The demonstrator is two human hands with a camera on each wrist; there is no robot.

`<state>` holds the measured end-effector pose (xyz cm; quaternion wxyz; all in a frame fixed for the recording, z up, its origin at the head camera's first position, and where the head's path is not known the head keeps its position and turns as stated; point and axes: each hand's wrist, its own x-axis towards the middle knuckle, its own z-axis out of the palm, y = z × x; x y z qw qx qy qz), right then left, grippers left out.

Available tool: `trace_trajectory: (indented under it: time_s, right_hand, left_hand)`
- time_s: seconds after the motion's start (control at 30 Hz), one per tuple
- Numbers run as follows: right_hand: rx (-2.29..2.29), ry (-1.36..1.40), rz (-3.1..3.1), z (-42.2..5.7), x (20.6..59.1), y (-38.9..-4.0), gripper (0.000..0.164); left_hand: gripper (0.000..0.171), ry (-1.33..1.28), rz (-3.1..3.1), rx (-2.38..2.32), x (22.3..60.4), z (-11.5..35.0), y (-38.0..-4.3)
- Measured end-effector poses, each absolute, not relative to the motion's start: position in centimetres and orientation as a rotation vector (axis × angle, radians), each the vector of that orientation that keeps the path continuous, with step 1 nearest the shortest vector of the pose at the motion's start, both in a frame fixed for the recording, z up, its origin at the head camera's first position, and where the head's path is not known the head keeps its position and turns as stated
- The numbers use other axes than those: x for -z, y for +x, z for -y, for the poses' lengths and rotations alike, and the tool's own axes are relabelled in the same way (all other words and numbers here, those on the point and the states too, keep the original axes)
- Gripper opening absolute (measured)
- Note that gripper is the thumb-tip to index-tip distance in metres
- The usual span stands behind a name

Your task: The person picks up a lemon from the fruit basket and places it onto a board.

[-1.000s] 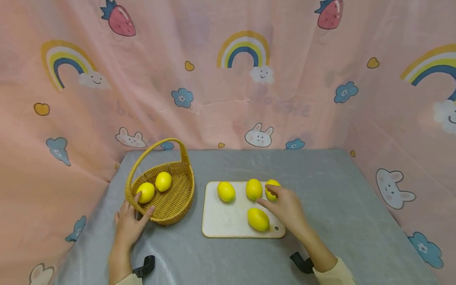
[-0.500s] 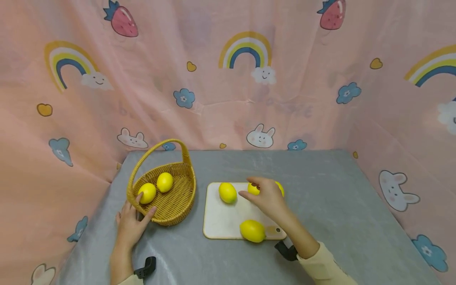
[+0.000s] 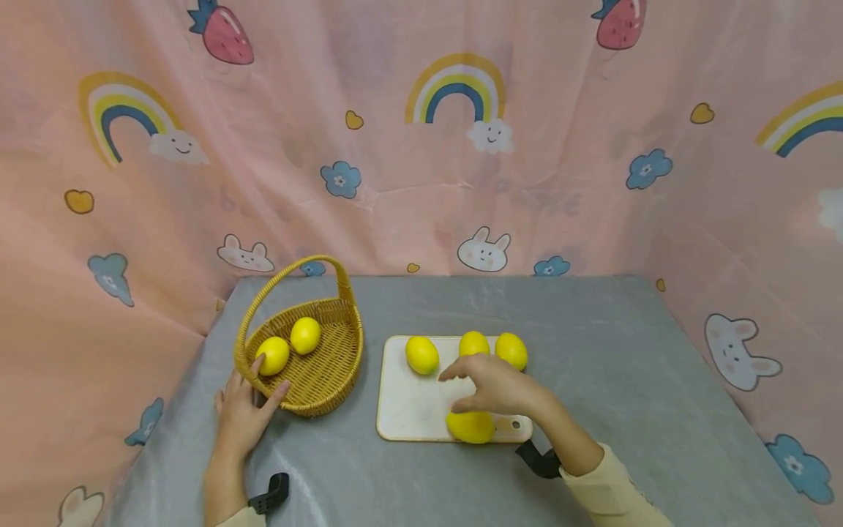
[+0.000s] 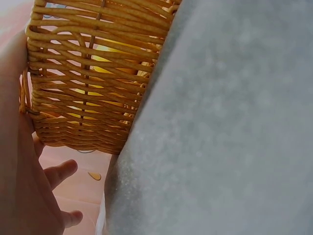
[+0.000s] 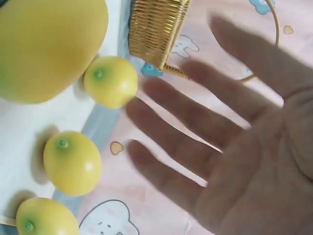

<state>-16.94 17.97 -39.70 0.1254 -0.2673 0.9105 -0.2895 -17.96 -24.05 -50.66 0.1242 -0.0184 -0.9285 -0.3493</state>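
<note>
In the head view my left hand (image 3: 241, 417) holds the near left side of a wicker basket (image 3: 323, 373), with finger and thumb over its rim. The left wrist view shows two other fingers (image 4: 61, 172) spread beyond the weave. Inside lie two lemons, one (image 3: 273, 356) at my fingertip and one (image 3: 305, 335) behind it. My right hand (image 3: 503, 388) hovers over a white cutting board (image 3: 402, 410), fingers apart and palm bare. Below its thumb a lemon (image 3: 470, 428) lies at the board's front edge, partly covered by the hand. Several more lemons (image 3: 421, 356) line the back of the board.
A grey cloth-like cover lies over the table (image 3: 606, 351). Behind and at both sides hangs a pink printed curtain (image 3: 382, 219). The basket's tall arched handle (image 3: 290, 267) rises over its opening. Black wrist mounts (image 3: 270, 494) stick out beside both forearms.
My right hand has moved left across the board, then back toward its front lemon. That lemon has shifted nearer the board's front edge. The left hand and basket have stayed put.
</note>
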Motion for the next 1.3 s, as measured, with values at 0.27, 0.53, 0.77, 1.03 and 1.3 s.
trace_trajectory:
  time_s: [0.27,0.53,0.77,1.03,1.3]
  right_hand:
    - [0.643,-0.864,-2.429,-18.3,41.2,-16.3,0.055]
    - [0.553,-0.909,-2.402,-18.8,42.6,-15.9,0.065]
    - [0.579,-0.917,-2.459,-19.4,43.3,-15.8,0.062]
    - [0.790,-0.725,-2.515,-21.7,44.0,-15.6,0.062]
    - [0.991,-0.642,-2.543,-23.6,44.6,-15.7,0.067]
  left_hand:
    - [0.077,-0.061,2.698,1.016,50.9,24.2,-18.1]
    - [0.076,-0.068,2.681,1.012,51.0,24.2,-18.0]
    - [0.076,-0.077,2.684,1.015,50.9,24.1,-17.9]
    - [0.076,-0.077,2.697,1.007,50.8,23.9,-18.0]
    - [0.078,-0.066,2.712,1.008,50.6,23.8,-17.9]
